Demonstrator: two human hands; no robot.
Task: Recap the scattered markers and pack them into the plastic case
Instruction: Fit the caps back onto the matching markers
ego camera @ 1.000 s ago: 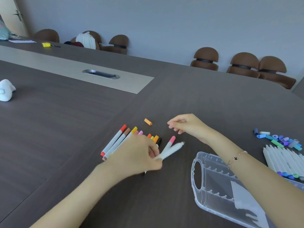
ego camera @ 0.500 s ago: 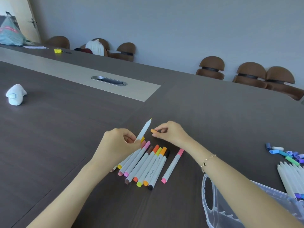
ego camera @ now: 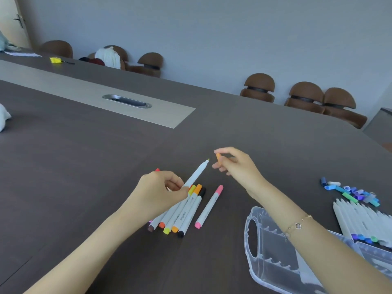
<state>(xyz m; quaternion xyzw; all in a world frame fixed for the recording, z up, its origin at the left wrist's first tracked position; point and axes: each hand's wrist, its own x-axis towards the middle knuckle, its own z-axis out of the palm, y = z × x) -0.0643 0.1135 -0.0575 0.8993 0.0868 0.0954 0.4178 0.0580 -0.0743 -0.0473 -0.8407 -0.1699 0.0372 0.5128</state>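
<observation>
While left hand [ego camera: 161, 194] grips uncapped white marker [ego camera: 196, 175] | right hand [ego camera: 235, 164] pinches orange cap [ego camera: 218, 158]

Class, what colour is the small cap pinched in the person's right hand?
Orange: the small plastic cap, seen in the head view.

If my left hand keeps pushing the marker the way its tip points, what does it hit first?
Most likely the orange cap pinched in the right hand. The uncapped marker in the left hand aims just beside it, though depth is unclear.
</observation>
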